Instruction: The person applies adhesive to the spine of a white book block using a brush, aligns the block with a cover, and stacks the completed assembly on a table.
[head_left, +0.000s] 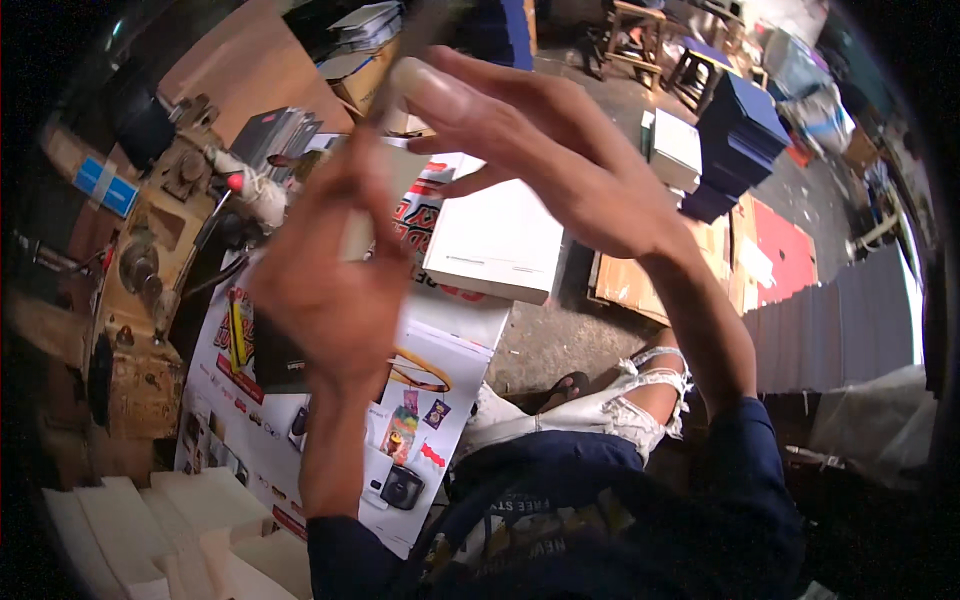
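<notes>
Both of my hands are raised close together over the work table, blurred by motion. My left hand (335, 280) is closed, its thumb and fingers bent into a loop. From its fingertips a thin dark strip (408, 45) rises to the top edge, too smeared to name. My right hand (560, 150) reaches in from the right, its tips pinched at the strip and its other fingers spread. Beneath the hands a thick white book block (495, 240) lies on the table, which is covered with printed poster sheets (350, 470).
At the left stands a worn machine or vise (150, 270). Cut white paper blocks (170, 520) fill the lower left. Dark blue covers (740, 130) are stacked beside white book blocks (675, 150) at the right. Grey paper stacks (840, 325) stand further right, and wooden stools (635, 40) at the back.
</notes>
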